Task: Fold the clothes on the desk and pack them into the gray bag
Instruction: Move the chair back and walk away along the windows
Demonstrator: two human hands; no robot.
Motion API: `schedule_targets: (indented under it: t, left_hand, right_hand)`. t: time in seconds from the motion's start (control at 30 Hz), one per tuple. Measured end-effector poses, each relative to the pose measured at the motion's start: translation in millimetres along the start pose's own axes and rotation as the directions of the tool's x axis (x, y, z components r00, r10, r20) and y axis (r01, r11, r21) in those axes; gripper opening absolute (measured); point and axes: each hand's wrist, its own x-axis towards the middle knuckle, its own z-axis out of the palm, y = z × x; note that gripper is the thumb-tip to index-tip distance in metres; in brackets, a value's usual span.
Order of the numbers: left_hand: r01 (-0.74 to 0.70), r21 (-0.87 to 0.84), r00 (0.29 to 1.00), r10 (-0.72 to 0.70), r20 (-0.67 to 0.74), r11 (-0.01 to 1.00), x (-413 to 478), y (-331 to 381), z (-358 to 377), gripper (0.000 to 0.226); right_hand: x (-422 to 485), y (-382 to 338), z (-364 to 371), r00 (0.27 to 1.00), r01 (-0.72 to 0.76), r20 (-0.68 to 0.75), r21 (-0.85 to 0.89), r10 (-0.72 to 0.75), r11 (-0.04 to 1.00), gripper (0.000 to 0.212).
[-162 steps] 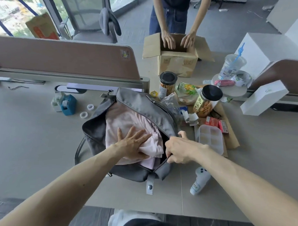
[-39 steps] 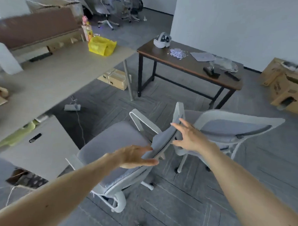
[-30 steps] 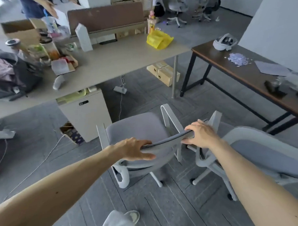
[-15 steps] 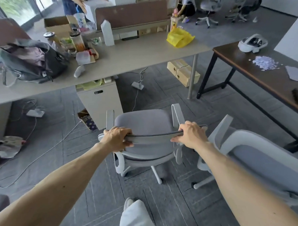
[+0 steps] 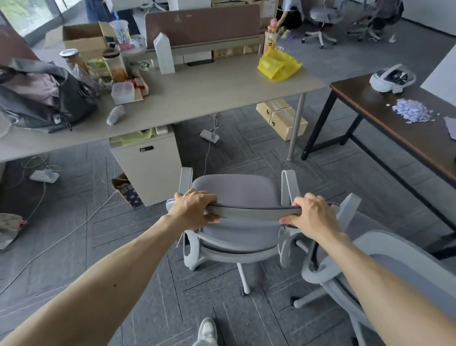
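The left hand (image 5: 194,209) and the right hand (image 5: 311,215) are both gripping the top edge of the backrest of a gray office chair (image 5: 234,185), one at each end, fingers curling over the rim and thumbs tucking in below it. The chair is standing on the gray carpet with its seat facing the tabletop (image 5: 199,93), and a second chair (image 5: 400,261) is sitting just beside it under the right forearm. The gray bag (image 5: 41,104) is lying at the far left of the tabletop, well apart from both hands, its top gaping open with pink clothes (image 5: 34,87) showing inside. Lidded jars (image 5: 114,63) and small packets are crowding the tabletop just right of the bag, and a yellow plastic bag (image 5: 277,66) is resting near its right end. A drawer cabinet (image 5: 148,169) and cardboard boxes (image 5: 284,117) are sitting under the tabletop. At the right, a dark table (image 5: 406,133) is carrying a white headset (image 5: 391,79) and a heap of paper scraps (image 5: 412,111). A pale shoe (image 5: 207,331) is showing at the bottom edge.
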Motion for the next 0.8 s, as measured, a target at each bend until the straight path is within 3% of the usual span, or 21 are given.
schedule_targets:
  t: [0.37, 0.8]
  left_hand:
    - [-0.124, -0.026, 0.991, 0.122, -0.063, 0.992, 109, 38, 5, 0.041]
    - [0.036, -0.064, 0.994, -0.043, -0.102, 0.997, 211, 40, -18, 0.042]
  right_hand:
    - [77, 67, -27, 0.994, -0.109, 0.035, 0.070, 0.107, 0.992, 0.058]
    - [211, 112, -40, 0.997, 0.074, -0.008, 0.088, -0.074, 0.993, 0.055]
